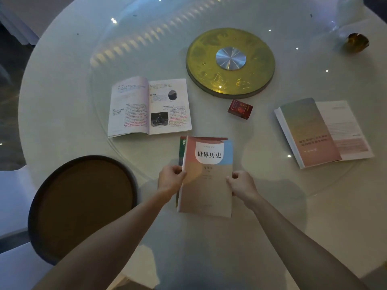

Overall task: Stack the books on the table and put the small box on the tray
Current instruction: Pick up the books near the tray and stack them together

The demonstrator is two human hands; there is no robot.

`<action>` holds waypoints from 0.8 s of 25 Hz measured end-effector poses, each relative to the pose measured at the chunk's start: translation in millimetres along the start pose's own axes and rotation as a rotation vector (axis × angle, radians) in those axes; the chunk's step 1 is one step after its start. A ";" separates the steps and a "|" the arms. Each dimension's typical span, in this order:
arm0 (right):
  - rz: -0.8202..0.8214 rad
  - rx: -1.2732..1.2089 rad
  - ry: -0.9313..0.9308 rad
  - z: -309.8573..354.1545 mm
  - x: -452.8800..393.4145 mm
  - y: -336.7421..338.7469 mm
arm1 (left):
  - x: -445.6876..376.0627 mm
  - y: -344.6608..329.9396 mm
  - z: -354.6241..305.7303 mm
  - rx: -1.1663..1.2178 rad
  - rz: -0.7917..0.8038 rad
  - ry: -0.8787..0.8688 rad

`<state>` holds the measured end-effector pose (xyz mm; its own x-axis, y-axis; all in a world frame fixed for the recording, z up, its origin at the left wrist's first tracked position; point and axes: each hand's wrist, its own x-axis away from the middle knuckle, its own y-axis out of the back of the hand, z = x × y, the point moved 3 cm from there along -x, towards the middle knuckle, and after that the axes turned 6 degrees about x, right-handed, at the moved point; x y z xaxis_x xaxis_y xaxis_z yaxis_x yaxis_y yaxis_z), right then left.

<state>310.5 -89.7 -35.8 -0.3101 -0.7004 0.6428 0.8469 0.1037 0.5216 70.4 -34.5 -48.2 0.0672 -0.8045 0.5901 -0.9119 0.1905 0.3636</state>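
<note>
A closed history book point(207, 176) with a pink, blue and beige cover lies at the near middle of the round white table point(62, 91), on top of a green book point(181, 151) whose edge shows at its left. My left hand point(170, 178) grips the history book's left edge and my right hand point(240, 183) grips its right edge. An open textbook point(148, 106) lies further back on the left. A book with its cover folded open point(322, 132) lies at the right. The small red box point(240, 109) sits between them. The round dark-rimmed tray point(83, 206) is at the near left.
A gold turntable hub point(230, 61) with a silver centre sits beyond the box under the glass turntable. A small amber object point(357, 41) stands at the far right. White chair parts point(12, 206) show at the left beside the tray.
</note>
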 end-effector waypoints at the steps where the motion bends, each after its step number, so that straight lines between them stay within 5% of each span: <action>1: -0.020 0.043 0.001 -1.5 -1.4 -1.1 | -0.5 0.7 0.8 -0.028 -0.012 -0.016; 11: -0.139 0.116 -0.015 2.3 -11.2 -6.9 | -13.2 5.7 -1.9 -0.178 -0.084 -0.076; 20: -0.072 0.151 -0.001 2.9 -15.8 -6.8 | -17.3 3.0 -5.0 -0.295 -0.123 -0.063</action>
<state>308.4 -77.3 -47.9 -0.3679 -0.7094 0.6012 0.7481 0.1582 0.6444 68.5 -17.2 -53.8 0.1355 -0.8632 0.4864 -0.7412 0.2374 0.6279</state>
